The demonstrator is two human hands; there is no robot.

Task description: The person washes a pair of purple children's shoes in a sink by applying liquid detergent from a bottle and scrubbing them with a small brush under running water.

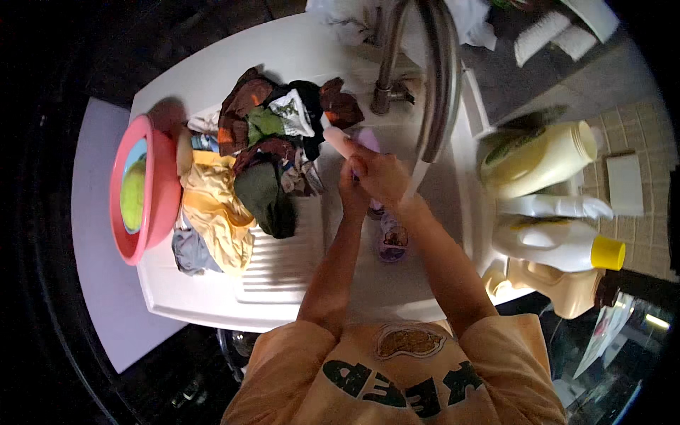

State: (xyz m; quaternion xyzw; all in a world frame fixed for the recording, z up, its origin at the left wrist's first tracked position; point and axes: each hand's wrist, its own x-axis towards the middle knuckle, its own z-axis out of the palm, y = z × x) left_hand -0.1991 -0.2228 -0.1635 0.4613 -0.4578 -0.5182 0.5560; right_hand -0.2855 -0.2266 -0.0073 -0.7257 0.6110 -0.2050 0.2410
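Observation:
My right hand and my left hand are pressed together over the sink basin. A pale pink object, possibly a brush handle or soap, juts from my right hand. Behind the hands shows a lilac item; whether my left hand grips it is hidden. Below them in the basin lies a purple, partly see-through item with a picture on it. A thin water stream runs from the faucet onto my right wrist.
Heaped clothes, including a yellow garment, cover much of the ribbed drainboard. A pink basin stands at its left. Several bottles, one a yellow-capped white jug, line the right side.

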